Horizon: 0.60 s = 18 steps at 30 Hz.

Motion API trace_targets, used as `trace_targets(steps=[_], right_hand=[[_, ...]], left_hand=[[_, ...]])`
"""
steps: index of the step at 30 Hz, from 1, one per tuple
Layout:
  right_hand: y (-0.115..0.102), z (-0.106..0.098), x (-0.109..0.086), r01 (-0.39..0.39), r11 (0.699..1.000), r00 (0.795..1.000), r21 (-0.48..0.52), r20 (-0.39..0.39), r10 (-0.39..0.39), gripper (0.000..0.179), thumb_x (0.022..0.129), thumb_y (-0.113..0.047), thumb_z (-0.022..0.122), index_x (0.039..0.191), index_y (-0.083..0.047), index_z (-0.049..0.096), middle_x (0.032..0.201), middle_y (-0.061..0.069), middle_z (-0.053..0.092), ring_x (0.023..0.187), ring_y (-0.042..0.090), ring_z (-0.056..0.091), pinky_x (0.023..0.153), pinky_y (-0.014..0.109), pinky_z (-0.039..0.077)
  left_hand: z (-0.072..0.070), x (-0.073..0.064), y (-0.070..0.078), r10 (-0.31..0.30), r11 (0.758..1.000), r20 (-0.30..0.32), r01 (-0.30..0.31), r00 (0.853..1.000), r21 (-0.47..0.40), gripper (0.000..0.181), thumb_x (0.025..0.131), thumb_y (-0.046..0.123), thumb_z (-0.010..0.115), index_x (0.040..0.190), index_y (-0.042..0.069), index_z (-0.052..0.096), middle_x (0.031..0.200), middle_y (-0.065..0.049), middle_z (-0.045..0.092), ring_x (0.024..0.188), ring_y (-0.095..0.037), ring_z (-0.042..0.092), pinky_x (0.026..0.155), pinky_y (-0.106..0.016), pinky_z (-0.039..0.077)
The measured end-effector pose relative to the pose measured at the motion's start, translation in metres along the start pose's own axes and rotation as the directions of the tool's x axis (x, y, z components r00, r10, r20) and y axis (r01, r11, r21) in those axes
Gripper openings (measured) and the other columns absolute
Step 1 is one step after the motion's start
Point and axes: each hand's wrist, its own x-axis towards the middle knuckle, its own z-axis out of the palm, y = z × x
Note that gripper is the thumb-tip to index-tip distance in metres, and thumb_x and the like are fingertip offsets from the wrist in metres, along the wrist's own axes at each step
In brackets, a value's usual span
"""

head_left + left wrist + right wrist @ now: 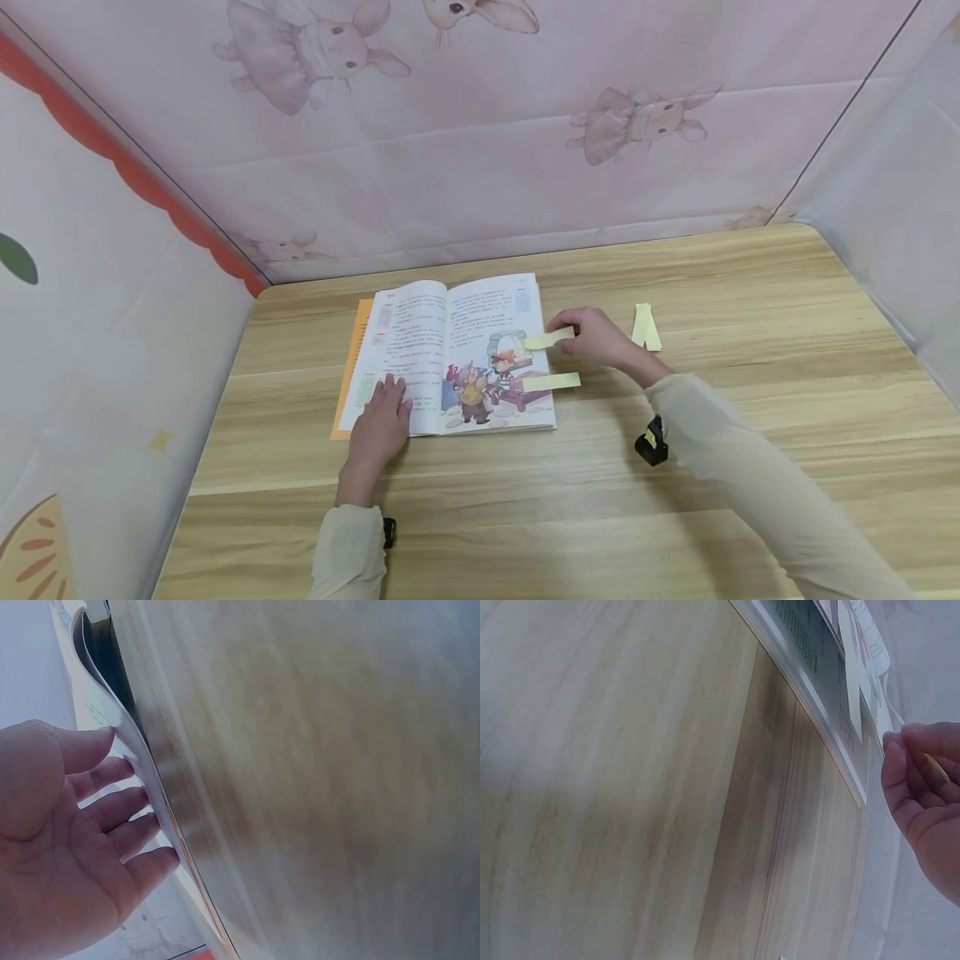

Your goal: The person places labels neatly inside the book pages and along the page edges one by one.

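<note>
An illustrated book point(487, 308) lies open on the wooden table. My left hand point(381, 425) rests on the lower part of its left page, and the left wrist view shows the fingertips point(154, 862) against the paper. Between thumb and fingers my right hand point(592, 335) pinches a pale yellow paper strip point(549, 339), whose far end lies over the right page beside the picture. Just below it, a second yellow strip point(551, 382) sticks out past the page's right edge. In the right wrist view the pinching fingers point(896, 769) are beside the book's edge.
To the right of my right hand, several yellow strips point(645, 327) lie overlapping on the table point(480, 517). An orange cover edge point(349, 375) shows under the book's left side. A pink wall covering with rabbit pictures point(480, 183) stands behind the table.
</note>
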Motion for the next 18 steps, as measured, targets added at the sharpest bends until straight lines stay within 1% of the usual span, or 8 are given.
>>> trace_targets(steps=[6, 18], right_hand=[[-0.0032, 0.0006, -0.0012, -0.005, 1.0, 1.0, -0.005, 0.007, 0.005, 0.024, 0.081, -0.001, 0.063, 0.105, 0.001, 0.064, 0.105, 0.016, 0.063, 0.072, 0.018, 0.045, 0.062, 0.028, 0.04], [-0.0026, 0.0041, 0.0, 0.015, 1.0, 1.0, -0.018, -0.001, -0.015, 0.024, 0.08, -0.001, 0.063, 0.104, 0.001, 0.064, 0.103, 0.014, 0.063, 0.071, 0.018, 0.044, 0.063, 0.028, 0.04]], left_hand=[[0.0007, -0.0002, 0.0, -0.003, 1.0, 0.004, 0.003, 1.0, -0.004, 0.048, 0.099, 0.022, 0.036, 0.141, 0.0, 0.03, 0.149, -0.017, 0.017, 0.137, -0.033, 0.011, 0.108, -0.051, 0.015], [0.0024, 0.0017, -0.0019, -0.014, 1.0, 0.011, 0.014, 1.0, -0.001, 0.048, 0.099, 0.023, 0.035, 0.142, 0.002, 0.029, 0.149, -0.015, 0.016, 0.137, -0.032, 0.01, 0.108, -0.051, 0.014]])
